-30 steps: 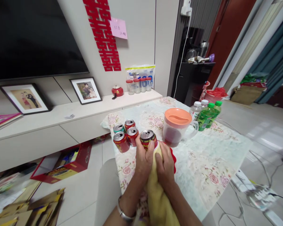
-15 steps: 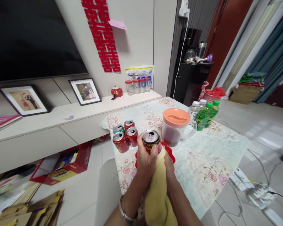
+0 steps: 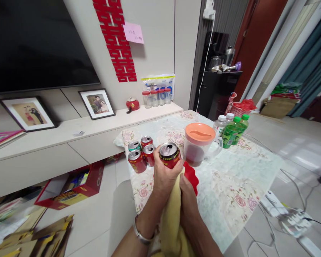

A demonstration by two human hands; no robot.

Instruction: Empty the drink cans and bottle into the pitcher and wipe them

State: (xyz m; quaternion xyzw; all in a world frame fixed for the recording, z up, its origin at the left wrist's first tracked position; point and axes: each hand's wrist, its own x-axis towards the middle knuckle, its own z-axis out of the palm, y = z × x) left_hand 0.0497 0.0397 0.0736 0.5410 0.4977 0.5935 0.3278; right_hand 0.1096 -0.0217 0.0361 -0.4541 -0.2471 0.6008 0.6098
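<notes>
My left hand [image 3: 163, 175] is wrapped round an opened red and black drink can [image 3: 170, 157], its top facing up toward me. Just below and to the right, my right hand [image 3: 187, 187] grips a yellow cloth [image 3: 173, 210] that hangs down between my forearms. The cloth's upper end lies by the can's lower side. Under the hands, partly hidden, is a red scalloped tray [image 3: 192, 178]. Several opened cans [image 3: 137, 161] stand grouped to the left, one with a teal upper part. A clear pitcher [image 3: 194, 151] with an orange lid and dark contents stands behind the tray.
Green-capped and white-capped bottles [image 3: 230, 135] stand at the table's back right. A flowered cloth covers the table [image 3: 216, 192]. Cables and power strips [image 3: 294, 217] lie on the floor at right. A red box [image 3: 72, 189] and flattened cardboard [image 3: 42, 237] are at left.
The can has shifted slightly left and up in my left hand. My right hand and the cloth have slid lower, away from the can. The pink note on the wall has swung down flat.
</notes>
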